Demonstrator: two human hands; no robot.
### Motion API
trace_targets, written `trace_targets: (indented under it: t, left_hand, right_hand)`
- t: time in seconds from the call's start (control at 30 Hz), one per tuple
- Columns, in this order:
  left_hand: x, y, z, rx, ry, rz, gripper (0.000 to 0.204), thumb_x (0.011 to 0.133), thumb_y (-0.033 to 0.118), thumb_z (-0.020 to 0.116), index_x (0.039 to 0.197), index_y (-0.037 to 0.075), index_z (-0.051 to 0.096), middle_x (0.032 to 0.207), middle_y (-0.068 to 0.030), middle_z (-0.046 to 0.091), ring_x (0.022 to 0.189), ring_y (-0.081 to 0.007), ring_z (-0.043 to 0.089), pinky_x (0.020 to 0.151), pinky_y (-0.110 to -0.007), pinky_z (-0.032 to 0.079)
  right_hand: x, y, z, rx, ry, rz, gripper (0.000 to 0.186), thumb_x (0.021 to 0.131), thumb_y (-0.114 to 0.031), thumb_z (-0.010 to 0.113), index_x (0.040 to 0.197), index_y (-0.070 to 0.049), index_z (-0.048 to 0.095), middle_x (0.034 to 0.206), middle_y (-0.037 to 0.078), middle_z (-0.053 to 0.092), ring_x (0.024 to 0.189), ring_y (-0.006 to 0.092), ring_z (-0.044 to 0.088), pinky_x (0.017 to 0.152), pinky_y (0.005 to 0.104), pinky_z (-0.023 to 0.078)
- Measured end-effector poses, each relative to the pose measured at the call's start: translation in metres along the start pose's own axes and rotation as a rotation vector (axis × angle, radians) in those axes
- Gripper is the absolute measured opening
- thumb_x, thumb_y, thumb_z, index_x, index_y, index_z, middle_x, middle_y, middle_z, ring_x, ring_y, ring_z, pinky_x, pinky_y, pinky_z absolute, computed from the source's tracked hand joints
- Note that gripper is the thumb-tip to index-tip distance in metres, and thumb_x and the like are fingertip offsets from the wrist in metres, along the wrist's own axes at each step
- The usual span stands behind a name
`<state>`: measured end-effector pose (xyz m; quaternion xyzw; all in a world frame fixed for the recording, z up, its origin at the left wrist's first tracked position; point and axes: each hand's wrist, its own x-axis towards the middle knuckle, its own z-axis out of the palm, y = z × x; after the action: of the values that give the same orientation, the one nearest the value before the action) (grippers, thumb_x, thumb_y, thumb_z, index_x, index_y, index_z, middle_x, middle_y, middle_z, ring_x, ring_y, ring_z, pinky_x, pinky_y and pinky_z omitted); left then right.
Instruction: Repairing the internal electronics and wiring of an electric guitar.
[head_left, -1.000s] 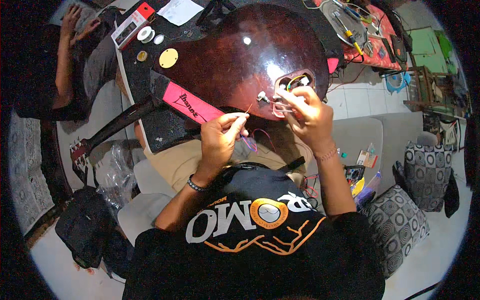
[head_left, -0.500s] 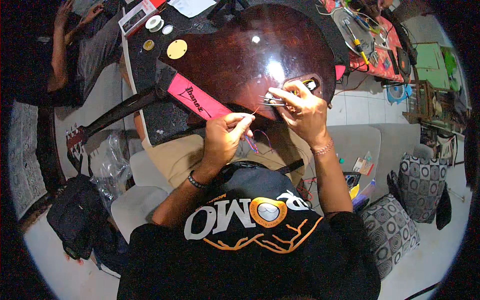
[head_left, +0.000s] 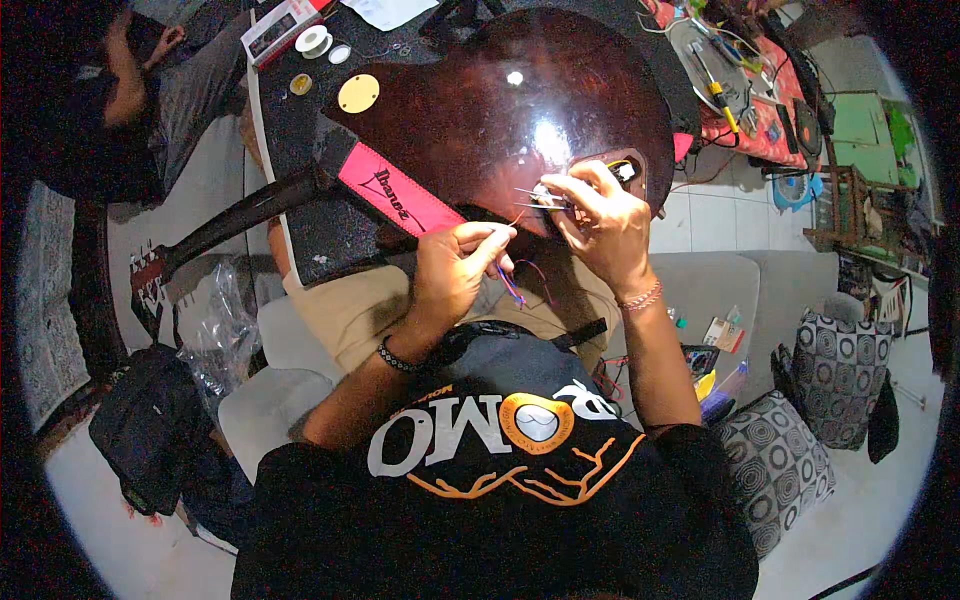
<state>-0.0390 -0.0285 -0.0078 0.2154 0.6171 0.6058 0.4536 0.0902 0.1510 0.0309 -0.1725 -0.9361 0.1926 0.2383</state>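
left hand (head_left: 463, 268): thumb and forefinger are pressed together, and a thin wire (head_left: 519, 214) is clamped between them, its coppery end aimed up past the fingertips.
right hand (head_left: 605, 222): two slim metal prongs (head_left: 535, 206) are held in the bunched fingers, their ends spread; a small silvery part (head_left: 543, 192) is seen beside them, but whether it is gripped cannot be told.
guitar (head_left: 480, 120): it is laid back up on the dark table (head_left: 345, 245), with the cavity (head_left: 628, 170) partly hidden by the right hand.
wire end: it could be bent or frayed if it were pushed hard against metal, so little of it being bared.
silvery part: it could be dropped, or its joints strained, if the prongs slipped.
coloured loop (head_left: 515, 288): it could be snagged and the pinch tugged loose, since it is left dangling below the left hand.
glossy back: it could be scratched by the prongs, held so close over it.
since one second ago: the right hand has been shifted leftward, toward the left; more of the cavity is now covered by it, while the left pinch has been kept.
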Motion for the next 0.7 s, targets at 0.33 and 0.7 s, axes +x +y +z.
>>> trace_targets:
  t: [0.33,0.7]
  left_hand:
    - [-0.0007,0.0018,0.0002,0.014,0.004,0.002,0.018,0.102,0.012,0.069,0.108,-0.003,0.076,0.082,-0.0057,0.075,0.069,-0.009,0.068,0.063,-0.024,0.053]
    - [0.0004,0.0012,0.0008,0.022,0.0,-0.004,0.018,0.102,0.012,0.069,0.109,-0.003,0.076,0.083,-0.0065,0.075,0.071,-0.0101,0.069,0.064,-0.024,0.054]
  right_hand:
    - [0.0015,-0.0033,0.0016,0.021,0.006,0.045,0.027,0.084,-0.012,0.083,0.109,-0.014,0.077,0.101,0.006,0.069,0.072,0.0198,0.071,0.062,0.0319,0.058]
    - [0.0019,-0.005,0.0016,0.02,-0.002,0.064,0.027,0.083,-0.013,0.084,0.109,-0.013,0.077,0.099,0.005,0.069,0.073,0.0199,0.071,0.063,0.0321,0.057]
